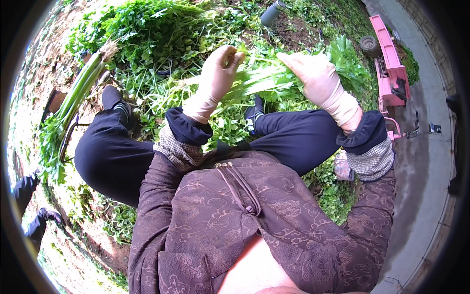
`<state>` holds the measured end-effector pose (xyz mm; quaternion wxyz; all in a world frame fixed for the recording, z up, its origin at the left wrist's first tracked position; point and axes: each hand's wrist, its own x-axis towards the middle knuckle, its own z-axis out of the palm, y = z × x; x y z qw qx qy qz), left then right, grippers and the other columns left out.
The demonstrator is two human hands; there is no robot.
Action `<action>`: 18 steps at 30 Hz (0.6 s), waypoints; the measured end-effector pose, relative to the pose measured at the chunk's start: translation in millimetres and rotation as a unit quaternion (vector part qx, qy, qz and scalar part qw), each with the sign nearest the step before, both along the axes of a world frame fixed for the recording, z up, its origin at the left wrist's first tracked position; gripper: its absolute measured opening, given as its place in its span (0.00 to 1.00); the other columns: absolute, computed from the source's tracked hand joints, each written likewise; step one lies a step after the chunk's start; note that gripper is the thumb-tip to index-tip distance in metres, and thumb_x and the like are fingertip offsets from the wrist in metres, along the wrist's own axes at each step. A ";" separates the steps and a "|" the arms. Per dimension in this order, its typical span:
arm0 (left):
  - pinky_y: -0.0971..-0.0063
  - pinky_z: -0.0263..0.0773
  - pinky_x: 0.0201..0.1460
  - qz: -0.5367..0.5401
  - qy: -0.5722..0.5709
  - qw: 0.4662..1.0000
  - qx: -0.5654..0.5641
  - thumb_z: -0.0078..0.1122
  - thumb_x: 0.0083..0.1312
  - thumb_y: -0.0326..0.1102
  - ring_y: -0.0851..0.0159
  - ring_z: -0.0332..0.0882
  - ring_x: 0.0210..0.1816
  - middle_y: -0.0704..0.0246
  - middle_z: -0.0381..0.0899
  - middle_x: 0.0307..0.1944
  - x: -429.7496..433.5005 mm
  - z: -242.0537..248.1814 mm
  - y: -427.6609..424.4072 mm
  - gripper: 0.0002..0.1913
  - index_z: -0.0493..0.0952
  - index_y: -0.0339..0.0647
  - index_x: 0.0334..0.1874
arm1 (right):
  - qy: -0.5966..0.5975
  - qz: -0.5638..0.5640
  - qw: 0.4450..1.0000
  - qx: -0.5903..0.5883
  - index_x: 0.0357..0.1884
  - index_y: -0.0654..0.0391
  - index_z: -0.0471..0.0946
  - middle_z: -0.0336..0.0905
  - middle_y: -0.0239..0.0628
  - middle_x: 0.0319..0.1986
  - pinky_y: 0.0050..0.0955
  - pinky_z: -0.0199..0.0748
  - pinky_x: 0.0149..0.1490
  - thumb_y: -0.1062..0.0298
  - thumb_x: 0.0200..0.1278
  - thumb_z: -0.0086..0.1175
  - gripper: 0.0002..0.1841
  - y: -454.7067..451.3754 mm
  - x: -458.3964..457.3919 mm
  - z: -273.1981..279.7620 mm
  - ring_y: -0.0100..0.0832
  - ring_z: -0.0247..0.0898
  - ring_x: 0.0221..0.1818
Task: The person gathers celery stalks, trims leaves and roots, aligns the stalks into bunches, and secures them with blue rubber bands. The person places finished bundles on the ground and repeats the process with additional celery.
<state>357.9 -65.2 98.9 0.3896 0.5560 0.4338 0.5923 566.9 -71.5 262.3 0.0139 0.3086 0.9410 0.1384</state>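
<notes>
My left hand [221, 70], in a pale thin glove, is raised above the left part of a celery bunch, its thumb and fingertips pinched near a small yellowish leaf; whether it grips that leaf I cannot tell. My right hand [316, 75], gloved the same way, is at the leafy right part of the bunch with its fingers pointing left; its palm side is hidden. The celery bunch [262, 79] lies crosswise between my hands, pale stalks towards the left and green leaves to the right. Loose celery leaves [227, 126] cover the ground under it.
A celery bunch with roots [82, 82] lies at left, near my shoe [111, 97]. A big leafy heap [147, 33] is beyond it. A grey flask [272, 14] stands at the top. A pink cart [393, 70] is on the paved strip at right. Another person's legs [35, 220] show at lower left.
</notes>
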 end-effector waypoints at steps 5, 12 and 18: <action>0.84 0.69 0.29 0.029 -0.068 0.993 -0.088 0.54 0.74 0.36 0.78 0.72 0.26 0.74 0.79 0.32 -5.8 -14.4 3.2 0.08 0.76 0.37 0.40 | 0.003 -0.002 1.000 -0.006 0.64 0.50 0.71 0.79 0.36 0.41 0.36 0.76 0.44 0.78 0.54 0.49 0.30 2.3 -0.5 -5.1 0.40 0.79 0.39; 0.82 0.56 0.17 -0.016 -0.528 0.829 -0.182 0.54 0.73 0.43 0.78 0.59 0.17 0.79 0.69 0.21 -92.6 -101.9 37.4 0.12 0.72 0.48 0.31 | 0.052 -0.088 0.988 -0.114 0.57 0.50 0.75 0.81 0.40 0.45 0.32 0.78 0.52 0.78 0.44 0.61 0.31 0.8 28.3 0.4 0.42 0.80 0.45; 0.74 0.59 0.24 0.387 -0.310 0.831 -0.252 0.55 0.67 0.41 0.72 0.63 0.20 0.75 0.71 0.24 -170.0 -157.3 32.1 0.11 0.75 0.41 0.31 | 0.100 -0.137 0.974 -0.147 0.56 0.49 0.77 0.82 0.40 0.47 0.30 0.77 0.56 0.79 0.45 0.55 0.30 -4.9 52.9 10.0 0.41 0.80 0.49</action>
